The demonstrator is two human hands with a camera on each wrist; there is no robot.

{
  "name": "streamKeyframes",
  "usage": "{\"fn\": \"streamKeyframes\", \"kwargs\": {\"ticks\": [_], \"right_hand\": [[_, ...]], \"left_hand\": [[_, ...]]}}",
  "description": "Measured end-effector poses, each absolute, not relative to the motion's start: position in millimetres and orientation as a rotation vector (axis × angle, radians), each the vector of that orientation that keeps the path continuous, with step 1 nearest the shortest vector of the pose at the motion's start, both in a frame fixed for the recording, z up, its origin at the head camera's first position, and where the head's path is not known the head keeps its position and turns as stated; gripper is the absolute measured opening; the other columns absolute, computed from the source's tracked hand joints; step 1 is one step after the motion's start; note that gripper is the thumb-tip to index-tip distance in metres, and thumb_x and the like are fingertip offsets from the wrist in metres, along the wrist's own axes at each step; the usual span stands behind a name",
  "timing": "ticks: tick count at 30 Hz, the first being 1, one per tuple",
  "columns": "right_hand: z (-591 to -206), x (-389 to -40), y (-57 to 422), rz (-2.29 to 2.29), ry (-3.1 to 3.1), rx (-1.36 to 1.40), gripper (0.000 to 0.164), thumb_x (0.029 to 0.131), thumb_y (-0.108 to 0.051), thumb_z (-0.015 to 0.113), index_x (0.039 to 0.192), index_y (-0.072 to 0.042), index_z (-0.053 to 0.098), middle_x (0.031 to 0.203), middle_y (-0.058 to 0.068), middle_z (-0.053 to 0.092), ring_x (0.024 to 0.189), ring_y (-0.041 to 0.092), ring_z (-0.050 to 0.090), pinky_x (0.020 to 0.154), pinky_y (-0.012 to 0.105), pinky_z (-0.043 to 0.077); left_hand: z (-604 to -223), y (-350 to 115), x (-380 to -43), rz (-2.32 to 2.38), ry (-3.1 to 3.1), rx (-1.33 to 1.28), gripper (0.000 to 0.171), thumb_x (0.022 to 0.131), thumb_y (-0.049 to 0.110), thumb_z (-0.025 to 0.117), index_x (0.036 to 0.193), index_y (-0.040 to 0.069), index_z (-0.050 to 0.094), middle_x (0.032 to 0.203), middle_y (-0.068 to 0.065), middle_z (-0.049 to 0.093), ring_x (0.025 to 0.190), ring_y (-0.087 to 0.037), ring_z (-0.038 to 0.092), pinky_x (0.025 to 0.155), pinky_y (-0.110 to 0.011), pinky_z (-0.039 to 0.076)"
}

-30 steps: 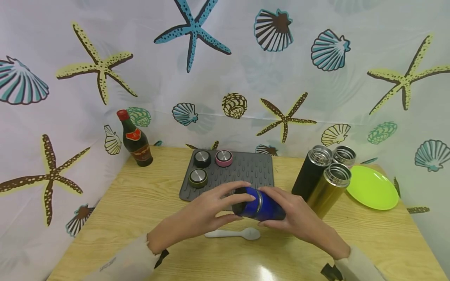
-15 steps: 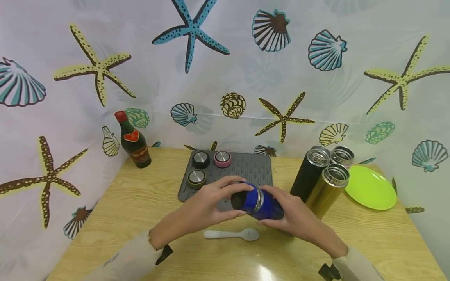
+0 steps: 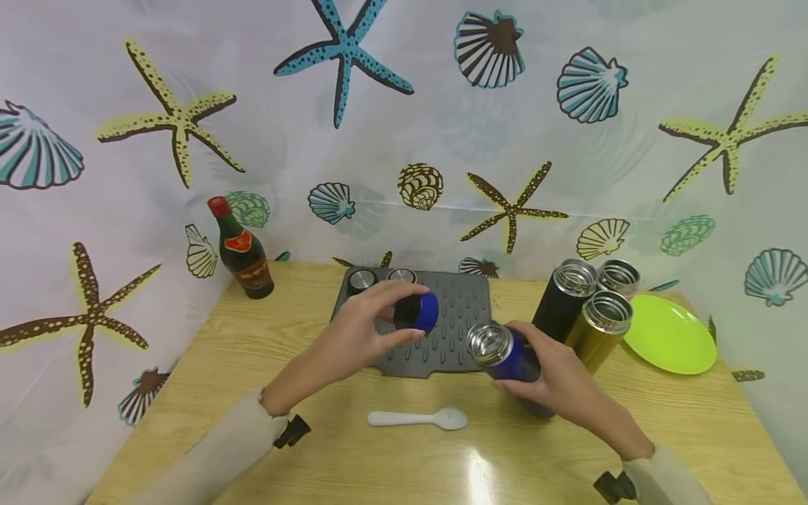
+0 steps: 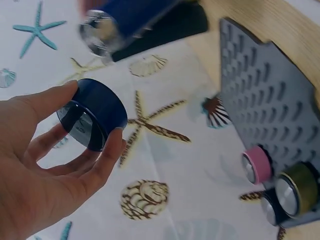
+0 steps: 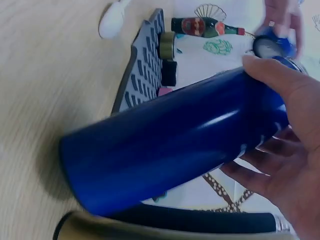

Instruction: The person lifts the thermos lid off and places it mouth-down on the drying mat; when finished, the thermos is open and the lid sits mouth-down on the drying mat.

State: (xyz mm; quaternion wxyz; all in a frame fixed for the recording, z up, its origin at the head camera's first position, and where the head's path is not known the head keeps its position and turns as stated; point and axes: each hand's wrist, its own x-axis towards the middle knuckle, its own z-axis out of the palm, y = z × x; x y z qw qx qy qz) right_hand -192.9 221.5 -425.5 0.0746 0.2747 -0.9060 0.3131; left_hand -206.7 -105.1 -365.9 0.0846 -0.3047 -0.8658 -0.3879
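My left hand (image 3: 350,333) pinches a blue thermos lid (image 4: 102,110) between thumb and fingers, above the dark grey drying mat (image 3: 463,308). In my right hand (image 3: 562,375) is the blue thermos (image 5: 175,145), gripped near its upper part and tilted left, its steel mouth uncovered. Lid and thermos are apart. On the mat stand a black lid (image 3: 362,281), a pink lid (image 4: 257,165) and an olive lid (image 4: 298,190); my left hand hides the olive one in the head view.
Right of the thermos stand lidless flasks: a black flask (image 3: 555,305), a gold flask (image 3: 596,333) and a third flask (image 3: 618,278) behind. A lime-green plate (image 3: 672,333) lies beside them. A white spoon (image 3: 416,419) lies in front; a dark bottle (image 3: 243,256) stands back left.
The blue lid has come off the thermos. My left hand has carried it up and left over the mat, while my right hand has moved the thermos slightly right.
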Motion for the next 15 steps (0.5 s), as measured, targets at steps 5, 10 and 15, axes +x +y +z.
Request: {"fn": "streamKeyframes", "kwargs": {"ticks": [5, 10, 15], "right_hand": [[-422.6, -191.7, 228.8, 1.113, -2.708, 0.634, 0.083, 0.081, -0.021, 0.093, 0.143, -0.003, 0.041, 0.129, 0.022, 0.066, 0.113, 0.039, 0.069, 0.089, 0.057, 0.06], [-424.4, -190.6, 237.2, 1.232, -2.643, 0.499, 0.084, 0.082, -0.017, 0.092, 0.143, 0.0, 0.038, 0.133, 0.024, 0.063, 0.12, 0.041, 0.065, 0.097, 0.062, 0.055], [-424.0, -187.5, 245.4, 1.256, -2.606, 0.463, 0.085, 0.082, -0.02, 0.092, 0.145, -0.001, 0.039, 0.132, 0.02, 0.065, 0.118, 0.036, 0.067, 0.094, 0.049, 0.059]], "left_hand": [[-389.7, -115.5, -222.9, -0.989, -2.694, -0.839, 0.06, 0.088, 0.016, 0.087, 0.143, 0.016, 0.064, 0.143, -0.013, 0.061, 0.114, -0.032, 0.069, 0.088, -0.044, 0.062], [-409.6, -120.1, -237.1, -0.806, -2.801, -0.846, 0.06, 0.088, 0.02, 0.087, 0.144, 0.019, 0.064, 0.147, -0.014, 0.057, 0.126, -0.035, 0.064, 0.097, -0.051, 0.058], [-427.0, -117.6, -252.2, -0.674, -2.912, -0.841, 0.059, 0.091, 0.019, 0.084, 0.145, 0.02, 0.063, 0.147, -0.017, 0.057, 0.128, -0.038, 0.061, 0.097, -0.055, 0.057]]}}
